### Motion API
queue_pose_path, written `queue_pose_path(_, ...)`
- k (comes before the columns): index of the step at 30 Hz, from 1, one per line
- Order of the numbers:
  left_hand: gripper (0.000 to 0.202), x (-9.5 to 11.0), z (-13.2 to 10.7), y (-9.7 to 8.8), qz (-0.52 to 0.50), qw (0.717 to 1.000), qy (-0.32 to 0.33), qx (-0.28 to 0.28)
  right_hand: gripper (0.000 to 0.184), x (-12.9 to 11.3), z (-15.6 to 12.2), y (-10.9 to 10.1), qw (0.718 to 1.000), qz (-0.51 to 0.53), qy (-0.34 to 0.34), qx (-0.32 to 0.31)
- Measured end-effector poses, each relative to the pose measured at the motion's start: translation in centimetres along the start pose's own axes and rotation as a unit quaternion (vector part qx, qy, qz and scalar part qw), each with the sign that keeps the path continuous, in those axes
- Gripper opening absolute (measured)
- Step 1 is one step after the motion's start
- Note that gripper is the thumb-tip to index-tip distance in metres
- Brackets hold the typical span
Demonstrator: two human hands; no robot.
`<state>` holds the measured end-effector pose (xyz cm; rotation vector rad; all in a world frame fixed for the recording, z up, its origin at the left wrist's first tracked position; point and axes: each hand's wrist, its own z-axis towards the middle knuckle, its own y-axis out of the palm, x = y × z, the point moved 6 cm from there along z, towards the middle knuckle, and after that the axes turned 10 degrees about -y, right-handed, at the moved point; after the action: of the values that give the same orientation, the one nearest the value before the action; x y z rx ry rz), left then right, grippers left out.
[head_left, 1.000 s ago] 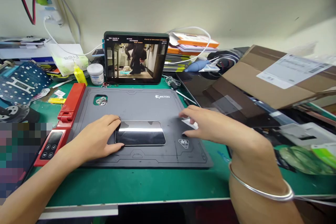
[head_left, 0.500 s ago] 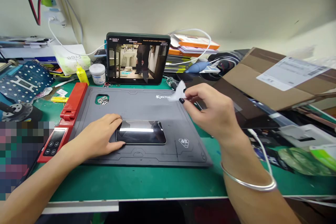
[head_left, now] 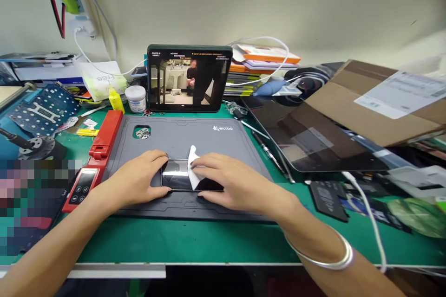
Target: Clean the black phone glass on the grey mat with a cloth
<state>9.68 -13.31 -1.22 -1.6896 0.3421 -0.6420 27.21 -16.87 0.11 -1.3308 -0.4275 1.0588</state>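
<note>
A black phone (head_left: 176, 177) lies screen up on a grey work mat (head_left: 195, 137). My left hand (head_left: 134, 181) grips the phone's left end, thumb in front and fingers behind. My right hand (head_left: 230, 181) lies over the phone's right half and presses a small white wipe (head_left: 192, 167) flat against the screen with its fingers.
A tablet (head_left: 188, 79) playing a video stands behind the mat. A red device (head_left: 95, 158) runs along the mat's left edge. A dark glass panel (head_left: 306, 137) and a cardboard box (head_left: 376, 102) lie at the right. A yellow bottle (head_left: 114, 100) and white jar (head_left: 135, 98) stand at back left.
My right hand picked the white wipe up off the mat's right side, lifted it, then brought it left and down onto the phone screen. My left hand stayed on the phone.
</note>
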Motion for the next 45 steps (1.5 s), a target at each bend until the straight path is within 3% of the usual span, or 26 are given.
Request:
queue_pose_path(7, 0.068, -0.4, -0.2, -0.3, -0.025, 1.0, 0.002, 0.005, 0.052, -2.7, 1.9, 2.0, 0.998, 0.021, -0.057, -0.035)
queue_pose_path(10, 0.07, -0.6, -0.3, -0.2, -0.026, 1.0, 0.006, 0.003, 0.061, -2.7, 2.2, 2.0, 0.998, -0.018, -0.044, -0.033)
queue_pose_path(15, 0.072, -0.6, -0.2, -0.2, -0.029, 1.0, 0.007, 0.006, 0.043, -1.8, 1.5, 1.3, 0.999, -0.03, -0.011, -0.009)
queue_pose_path(21, 0.071, -0.1, -0.1, -0.4, -0.05, 0.998, 0.038, 0.001, 0.059, -2.6, 2.0, 2.3, 0.996, -0.009, -0.082, -0.016)
queue_pose_path(25, 0.08, -0.3, -0.1, -0.3, -0.029, 0.999, 0.014, -0.008, 0.047, -1.6, 1.6, 1.7, 0.999, -0.043, -0.031, 0.012)
queue_pose_path(28, 0.08, -0.3, -0.1, -0.3, -0.021, 1.0, 0.009, -0.017, 0.04, -1.5, 1.2, 1.1, 0.999, -0.029, -0.037, 0.026)
queue_pose_path(33, 0.079, -0.3, 0.0, -0.2, -0.018, 1.0, 0.013, -0.014, 0.045, -1.9, 1.3, 1.5, 0.998, -0.005, -0.06, 0.021)
queue_pose_path(39, 0.064, -0.1, 0.0, -0.3, -0.037, 0.999, 0.035, 0.0, 0.061, -2.7, 1.8, 2.7, 0.994, 0.019, -0.103, 0.006)
queue_pose_path(45, 0.078, -0.5, -0.1, -0.1, -0.012, 1.0, 0.015, -0.004, 0.039, -1.4, 1.4, 1.3, 0.998, -0.009, -0.059, 0.036)
